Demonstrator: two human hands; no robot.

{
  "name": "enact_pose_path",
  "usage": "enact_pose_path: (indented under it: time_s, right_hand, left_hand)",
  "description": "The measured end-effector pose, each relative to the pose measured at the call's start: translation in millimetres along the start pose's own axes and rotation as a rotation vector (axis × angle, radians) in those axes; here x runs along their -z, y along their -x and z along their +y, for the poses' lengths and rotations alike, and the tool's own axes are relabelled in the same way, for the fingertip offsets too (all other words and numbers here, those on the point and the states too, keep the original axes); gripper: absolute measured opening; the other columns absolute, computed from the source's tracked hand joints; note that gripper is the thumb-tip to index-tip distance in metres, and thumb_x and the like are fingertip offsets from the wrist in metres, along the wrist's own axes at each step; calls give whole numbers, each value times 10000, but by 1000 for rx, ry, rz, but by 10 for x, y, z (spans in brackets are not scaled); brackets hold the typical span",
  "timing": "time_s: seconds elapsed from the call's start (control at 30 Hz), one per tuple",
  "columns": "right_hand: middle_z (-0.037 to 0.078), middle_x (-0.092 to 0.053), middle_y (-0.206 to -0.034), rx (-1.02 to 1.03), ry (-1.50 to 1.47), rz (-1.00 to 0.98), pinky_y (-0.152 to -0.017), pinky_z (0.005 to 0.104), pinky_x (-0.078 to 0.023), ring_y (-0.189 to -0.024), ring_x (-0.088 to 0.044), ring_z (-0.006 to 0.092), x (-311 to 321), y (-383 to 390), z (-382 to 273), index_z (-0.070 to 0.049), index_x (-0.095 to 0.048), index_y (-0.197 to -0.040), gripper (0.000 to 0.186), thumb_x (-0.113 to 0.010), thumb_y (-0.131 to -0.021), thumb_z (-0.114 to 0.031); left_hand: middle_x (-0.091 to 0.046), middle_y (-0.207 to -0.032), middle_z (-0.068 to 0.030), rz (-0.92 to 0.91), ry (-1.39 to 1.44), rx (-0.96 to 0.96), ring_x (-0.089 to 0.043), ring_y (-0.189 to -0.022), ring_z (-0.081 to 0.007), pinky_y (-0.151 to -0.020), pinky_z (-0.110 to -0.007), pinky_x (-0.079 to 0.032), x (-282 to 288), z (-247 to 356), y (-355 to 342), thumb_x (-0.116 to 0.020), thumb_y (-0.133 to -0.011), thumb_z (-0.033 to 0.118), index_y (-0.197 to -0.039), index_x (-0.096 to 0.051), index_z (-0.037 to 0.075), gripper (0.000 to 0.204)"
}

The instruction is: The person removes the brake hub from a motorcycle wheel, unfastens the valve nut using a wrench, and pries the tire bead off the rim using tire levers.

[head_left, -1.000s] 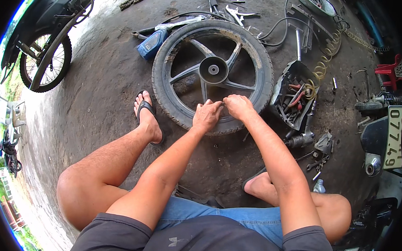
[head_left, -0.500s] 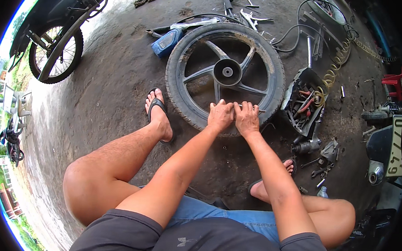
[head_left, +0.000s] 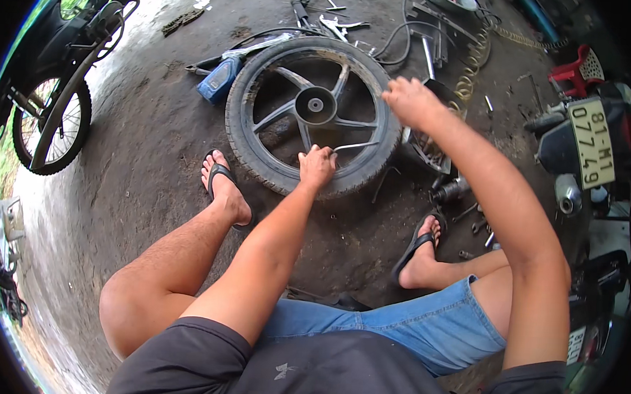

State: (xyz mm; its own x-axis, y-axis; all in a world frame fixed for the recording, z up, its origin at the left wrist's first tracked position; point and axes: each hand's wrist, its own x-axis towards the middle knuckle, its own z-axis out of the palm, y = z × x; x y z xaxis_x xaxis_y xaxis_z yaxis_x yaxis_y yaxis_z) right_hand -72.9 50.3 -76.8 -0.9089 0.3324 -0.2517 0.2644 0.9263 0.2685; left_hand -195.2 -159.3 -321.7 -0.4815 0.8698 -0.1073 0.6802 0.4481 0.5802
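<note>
Here is the motorcycle wheel [head_left: 313, 111], lying flat on the dirt ground [head_left: 139, 152] in the upper middle of the frame, black tyre around a dark spoked rim with the hub facing up. The left hand [head_left: 317, 166] sits on the near edge of the tyre, fingers curled tight around the end of a thin metal tyre lever [head_left: 354, 147] that runs across the rim toward the right. The right hand [head_left: 410, 100] is up at the wheel's right edge, above the tyre, fingers curled loosely inward; whether it grips anything I cannot tell from here. Just right of the wheel, a tray of tools [head_left: 432, 149] peeks out behind the right forearm, and more loose tools [head_left: 472, 212] lie scattered on the ground below it. The left foot in a black sandal [head_left: 220, 181] is planted just beside the tyre's lower left, the right sandal [head_left: 416, 245] sits lower right of the wheel. A blue container [head_left: 218, 81] rests against the wheel's upper left. Far left of the frame, a parked motorcycle [head_left: 50, 83]; at the right edge, the tail of another motorcycle with a plate [head_left: 589, 140].
</note>
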Motion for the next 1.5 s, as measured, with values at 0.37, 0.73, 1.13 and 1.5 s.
enact_pose_path:
  time_s: [0.37,0.73,1.13,1.5]
  right_hand:
    - [150,-671,-1080,-178,-391,202,-937,451,-535,-1095,-661,325,-1237,-128,-1227,-83,-680,-1079,183,-628,-907,-119]
    - [104,-602,-1098,-140,-632,573,-1022,507,-444,-1061,-603,314,-1853,-191,-1578,-61,-675,-1102,315,-701,-810,-177]
    - [212,-739,-1081,-356,-915,190,-1094,511,-426,-1126,-663,404,-1909,-247,-1743,-84,-581,-1395,417,-534,-1059,-327]
    - [125,-711,-732,-209,-850,87,-685,518,-529,-728,-718,370,-1876,-330,-1511,-143,-585,-998,209,-574,-1049,-346]
  left_hand:
    - [-686,-979,-111,29,-10,-35,-658,-994,-307,-889,-509,-423,6,15,9,-670,-974,328,-1040,-761,148,212]
    - [-650,-828,-69,-34,11,-50,-622,-912,-272,-825,-476,-395,43,78,3,-672,-905,203,-925,-686,132,75]
    - [-604,-809,-55,-17,-17,-69,-597,-894,-261,-825,-463,-390,60,21,-32,-669,-872,171,-993,-697,140,128]
    - [-606,-794,-42,2,101,-55,-592,-903,-256,-850,-454,-386,134,25,2,-707,-854,192,-892,-645,118,104]
